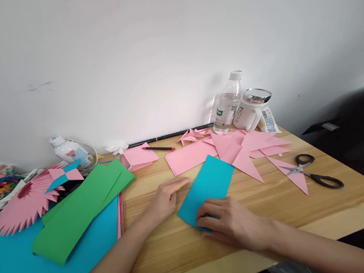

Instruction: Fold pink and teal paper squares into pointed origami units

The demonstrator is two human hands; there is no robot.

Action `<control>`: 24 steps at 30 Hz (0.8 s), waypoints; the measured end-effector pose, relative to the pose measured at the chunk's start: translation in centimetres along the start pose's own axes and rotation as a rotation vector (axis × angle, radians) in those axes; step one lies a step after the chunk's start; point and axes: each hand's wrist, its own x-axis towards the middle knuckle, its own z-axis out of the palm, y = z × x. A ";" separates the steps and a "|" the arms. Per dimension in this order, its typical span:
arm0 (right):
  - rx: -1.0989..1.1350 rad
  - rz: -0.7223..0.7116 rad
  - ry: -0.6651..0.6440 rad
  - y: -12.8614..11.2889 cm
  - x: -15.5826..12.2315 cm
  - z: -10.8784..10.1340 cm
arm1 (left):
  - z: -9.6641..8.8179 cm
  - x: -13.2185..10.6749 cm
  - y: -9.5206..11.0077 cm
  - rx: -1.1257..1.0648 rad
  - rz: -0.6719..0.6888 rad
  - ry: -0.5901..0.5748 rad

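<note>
Blue rectangular paper point(208, 180) is lying on the wooden bench point(163, 257), near end under the right hand point(229, 222), grip unclear; left hand point(165, 199), thumb and forefinger apart, is flanking its left edge.

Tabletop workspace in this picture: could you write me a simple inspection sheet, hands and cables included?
Surface: wood-grain table, partly covered by paper.
Work piece: blue paper rectangle, lying slantwise between the hands.
Clutter: pink paper pieces, scissors with blades apart, green strips, clear bottle, mug.
Left hand: beside the blue rectangle; contact unclear.
Right hand: fingers over its near end; grip unclear.
Cables: white cable near the white bottle.
Surroundings: pale wall behind, with dark marks.
</note>
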 end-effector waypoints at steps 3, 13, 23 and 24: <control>0.092 0.047 -0.076 -0.2 0.4 0.1 | -0.3 0.0 0.4 0.056 -0.011 -0.116; 0.400 0.410 -0.224 0.8 3.0 -2.0 | -1.1 0.0 1.7 0.400 0.077 -0.487; 0.354 0.450 -0.100 4.1 2.2 0.3 | 0.2 -0.3 1.9 0.639 0.178 0.068; 0.345 0.457 -0.113 4.3 2.3 0.3 | 0.6 -0.6 2.6 0.704 0.245 0.108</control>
